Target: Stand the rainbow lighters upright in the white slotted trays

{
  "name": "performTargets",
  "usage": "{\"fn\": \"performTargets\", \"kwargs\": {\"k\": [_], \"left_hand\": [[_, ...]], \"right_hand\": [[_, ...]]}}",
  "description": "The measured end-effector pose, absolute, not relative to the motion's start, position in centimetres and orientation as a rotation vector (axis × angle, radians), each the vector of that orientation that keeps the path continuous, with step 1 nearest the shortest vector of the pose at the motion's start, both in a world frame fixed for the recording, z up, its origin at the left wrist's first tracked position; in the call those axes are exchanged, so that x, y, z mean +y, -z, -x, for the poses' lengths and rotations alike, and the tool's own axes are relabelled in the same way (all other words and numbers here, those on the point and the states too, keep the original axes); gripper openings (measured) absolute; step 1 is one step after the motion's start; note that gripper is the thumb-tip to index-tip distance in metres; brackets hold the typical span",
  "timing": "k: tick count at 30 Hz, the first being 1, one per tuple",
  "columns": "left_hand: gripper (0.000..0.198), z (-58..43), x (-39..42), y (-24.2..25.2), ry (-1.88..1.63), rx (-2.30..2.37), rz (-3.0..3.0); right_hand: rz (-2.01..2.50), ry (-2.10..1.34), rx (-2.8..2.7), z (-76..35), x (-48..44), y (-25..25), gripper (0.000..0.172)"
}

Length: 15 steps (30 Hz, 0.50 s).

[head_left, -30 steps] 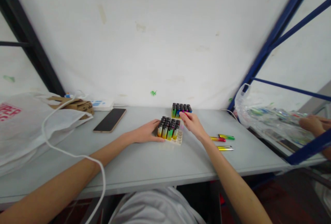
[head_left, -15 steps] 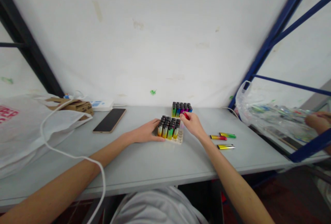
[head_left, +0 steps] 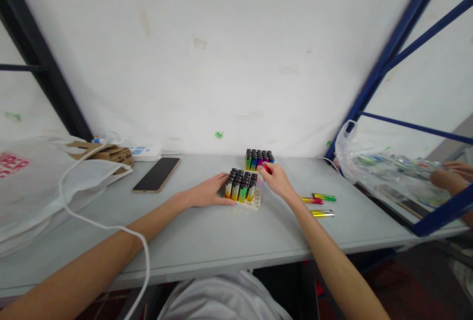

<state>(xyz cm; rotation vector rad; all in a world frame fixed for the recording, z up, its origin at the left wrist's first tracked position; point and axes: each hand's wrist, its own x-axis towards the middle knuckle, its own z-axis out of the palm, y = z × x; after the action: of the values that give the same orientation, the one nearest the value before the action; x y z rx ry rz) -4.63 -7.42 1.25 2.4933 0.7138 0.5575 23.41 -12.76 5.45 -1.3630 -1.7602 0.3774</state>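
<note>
Several black-topped lighters [head_left: 242,184], yellow, silver and green on the visible bodies, stand upright in a pale tray [head_left: 254,203] with holes showing along its right side. My left hand [head_left: 210,192] grips the tray's left end, thumb at the front and fingers behind. Above the tray's back right corner, my right hand [head_left: 276,179] pinches a red lighter [head_left: 266,168]; fingers cover most of it. Just behind stands a second block of lighters [head_left: 259,159] in green, blue and purple. Loose on the table right of my wrist lie a red lighter [head_left: 312,200], a green lighter [head_left: 325,197] and a yellow-silver lighter [head_left: 322,213].
A phone [head_left: 156,175] lies on the grey table [head_left: 207,241] at left, near a white plastic bag [head_left: 44,182] and a cardboard box [head_left: 111,155]. A white cable [head_left: 111,225] crosses my left forearm. Beyond the blue frame [head_left: 364,91] another person's hand [head_left: 447,179] shows near clear bags.
The view has shifted slightly. Both hands keep almost the same places; my right hand still pinches the red lighter near the tray's back right corner.
</note>
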Motion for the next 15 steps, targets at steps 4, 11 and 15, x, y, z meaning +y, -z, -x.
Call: {"fn": "performTargets", "kwargs": {"k": [4, 11, 15], "left_hand": [[0.09, 4.6, -7.5, -1.3, -0.551, 0.718, -2.489], [0.09, 4.6, -7.2, -1.0, -0.57, 0.703, -2.503], [0.09, 4.6, -7.4, -1.1, -0.564, 0.704, -2.501]], "right_hand": [[1.274, -0.566, -1.949, -24.3, -13.9, -7.1, 0.041], [1.266, -0.394, -2.234, -25.3, -16.5, -10.7, 0.047], [1.289, -0.641, -2.361, -24.9, -16.9, -10.8, 0.044]]}}
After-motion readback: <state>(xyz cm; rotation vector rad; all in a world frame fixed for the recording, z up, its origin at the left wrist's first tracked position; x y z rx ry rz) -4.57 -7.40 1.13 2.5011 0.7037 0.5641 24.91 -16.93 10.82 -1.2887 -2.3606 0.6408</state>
